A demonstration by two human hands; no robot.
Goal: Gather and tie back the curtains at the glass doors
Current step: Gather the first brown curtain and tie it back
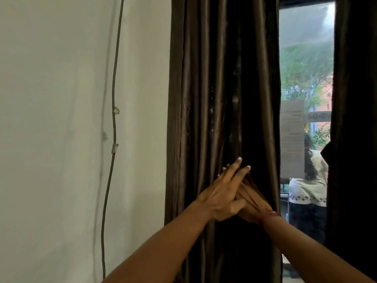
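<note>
Left hand's fingers (236, 166) were straight and slightly apart, laid flat on the pleats just below frame centre. The left hand (222, 193) crossed over the right hand (255, 203), hiding most of it. The right hand's fingers ran under the left hand into the dark folds, so I cannot tell whether they were curled on fabric. Red thread band (270, 215) on the right wrist.

The left curtain (204, 78), dark brown and shiny, hung in the middle of the frame, bunched into tight vertical pleats from top to bottom. The right curtain (355, 99) hung down the right edge of the frame, with no hand on it.

Progress, as a judgement: the left panel looked mostly gathered, with the hands pressing the bundle together. No tie-back, cord or hook was in view and nothing was wrapped round it, so tying remained to be done. The right panel looked not yet handled.

Glass door (306, 58) showed in the gap between the curtains. A paper notice (292, 135) was stuck on it, its text too blurred to read. The lettering beside it seemed mirrored and was not legible. A person (308, 190) stood outside. Pale wall (61, 99) at left, with a cable (114, 119) running down it.
</note>
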